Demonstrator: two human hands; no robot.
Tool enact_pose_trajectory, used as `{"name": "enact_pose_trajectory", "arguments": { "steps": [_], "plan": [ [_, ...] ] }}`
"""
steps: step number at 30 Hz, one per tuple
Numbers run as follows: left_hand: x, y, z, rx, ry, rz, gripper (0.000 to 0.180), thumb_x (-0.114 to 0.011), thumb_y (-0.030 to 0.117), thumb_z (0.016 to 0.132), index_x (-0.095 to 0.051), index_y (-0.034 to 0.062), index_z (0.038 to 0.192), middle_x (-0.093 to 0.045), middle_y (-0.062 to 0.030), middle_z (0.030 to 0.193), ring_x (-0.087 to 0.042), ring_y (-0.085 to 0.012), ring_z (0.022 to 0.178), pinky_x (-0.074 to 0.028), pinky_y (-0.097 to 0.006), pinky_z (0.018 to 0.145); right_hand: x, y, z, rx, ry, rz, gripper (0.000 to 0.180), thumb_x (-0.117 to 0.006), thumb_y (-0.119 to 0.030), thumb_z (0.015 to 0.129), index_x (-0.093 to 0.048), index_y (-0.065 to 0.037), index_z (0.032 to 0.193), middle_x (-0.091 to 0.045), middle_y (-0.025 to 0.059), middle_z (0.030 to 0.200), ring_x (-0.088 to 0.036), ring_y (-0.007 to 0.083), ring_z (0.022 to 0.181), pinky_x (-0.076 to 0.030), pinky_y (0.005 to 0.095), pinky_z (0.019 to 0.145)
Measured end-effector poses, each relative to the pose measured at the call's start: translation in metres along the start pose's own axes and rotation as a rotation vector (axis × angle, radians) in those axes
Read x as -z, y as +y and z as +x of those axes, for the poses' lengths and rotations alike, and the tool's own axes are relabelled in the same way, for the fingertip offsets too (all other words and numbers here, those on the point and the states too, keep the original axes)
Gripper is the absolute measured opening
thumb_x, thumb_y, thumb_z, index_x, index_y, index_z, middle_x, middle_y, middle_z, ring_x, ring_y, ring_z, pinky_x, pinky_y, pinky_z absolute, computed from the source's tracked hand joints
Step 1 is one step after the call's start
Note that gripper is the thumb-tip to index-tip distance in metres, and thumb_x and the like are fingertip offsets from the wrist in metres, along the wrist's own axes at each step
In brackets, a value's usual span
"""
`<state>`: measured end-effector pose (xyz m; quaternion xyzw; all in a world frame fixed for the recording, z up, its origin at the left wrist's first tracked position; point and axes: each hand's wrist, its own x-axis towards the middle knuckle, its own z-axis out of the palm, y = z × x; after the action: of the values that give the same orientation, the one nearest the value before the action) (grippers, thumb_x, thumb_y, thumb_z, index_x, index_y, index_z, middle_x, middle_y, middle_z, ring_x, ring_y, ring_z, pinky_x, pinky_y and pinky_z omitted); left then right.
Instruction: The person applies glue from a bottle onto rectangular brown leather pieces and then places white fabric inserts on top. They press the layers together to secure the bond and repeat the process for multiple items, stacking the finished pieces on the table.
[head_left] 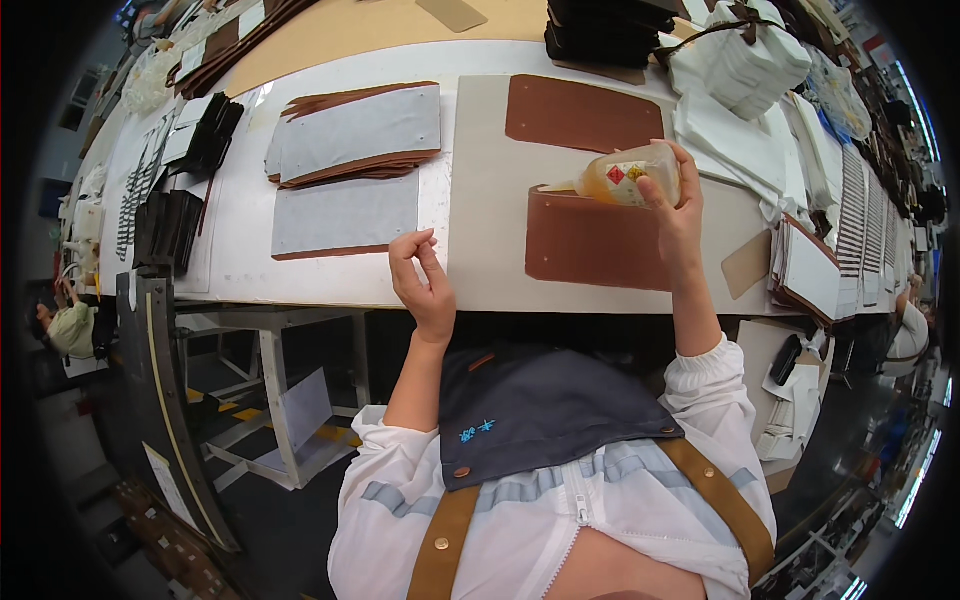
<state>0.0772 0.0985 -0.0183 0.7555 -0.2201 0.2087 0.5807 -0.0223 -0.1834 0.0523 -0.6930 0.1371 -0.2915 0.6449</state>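
While the right hand (672, 215) grips a squeeze bottle (625, 178) tipped sideways, its nozzle at the far left corner of the near brown panel (590, 240) on the counter (330, 285), gluing seems underway. The left hand (425, 285) hovers empty, fingers (412, 248) loosely curled. Next, the nozzle likely needs steady guiding along the panel's edge.
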Motion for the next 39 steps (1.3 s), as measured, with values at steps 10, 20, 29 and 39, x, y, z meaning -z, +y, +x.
{"name": "enact_pose_trajectory", "arguments": {
  "steps": [10,20,29,39],
  "plan": [
    [0.002,0.001,0.002,-0.072,-0.008,0.083,0.014,-0.051,-0.004,0.095,-0.061,0.0021,0.102,-0.055,-0.0127,0.111,-0.053,-0.0260,0.105,-0.043,-0.035,0.092,-0.004,0.012,0.008,-0.021,-0.059,-0.035,0.051,-0.077,-0.022,0.088,-0.051,-0.007,0.130,-0.059,0.0052,0.113,-0.058,0.0141,0.106,-0.050,0.0289,0.092],
    [0.002,0.003,0.003,-0.068,-0.022,0.074,0.013,-0.050,-0.005,0.094,-0.061,0.0016,0.100,-0.055,-0.0140,0.111,-0.054,-0.0277,0.109,-0.042,-0.037,0.096,-0.002,0.004,-0.002,-0.038,-0.143,-0.125,0.051,-0.079,-0.026,0.086,-0.055,-0.006,0.127,-0.058,0.0026,0.113,-0.056,0.0136,0.106,-0.048,0.0287,0.092],
    [0.002,0.004,0.002,-0.048,-0.037,0.087,0.014,-0.051,-0.005,0.094,-0.062,0.0021,0.098,-0.055,-0.0142,0.113,-0.053,-0.0278,0.110,-0.042,-0.038,0.096,0.010,0.005,-0.031,-0.138,-0.241,-0.033,0.056,-0.078,-0.033,0.086,-0.055,-0.008,0.130,-0.058,0.0039,0.121,-0.056,0.0144,0.113,-0.046,0.0317,0.097],
    [0.002,0.002,0.001,-0.068,-0.040,0.123,0.015,-0.052,-0.006,0.092,-0.063,0.0023,0.099,-0.055,-0.0133,0.116,-0.053,-0.0271,0.113,-0.042,-0.037,0.098,0.125,-0.008,-0.022,-0.222,0.271,0.835,0.059,-0.066,-0.046,0.093,-0.052,-0.006,0.133,-0.060,0.0105,0.130,-0.059,0.0257,0.119,-0.053,0.0387,0.098]
  ]
}}
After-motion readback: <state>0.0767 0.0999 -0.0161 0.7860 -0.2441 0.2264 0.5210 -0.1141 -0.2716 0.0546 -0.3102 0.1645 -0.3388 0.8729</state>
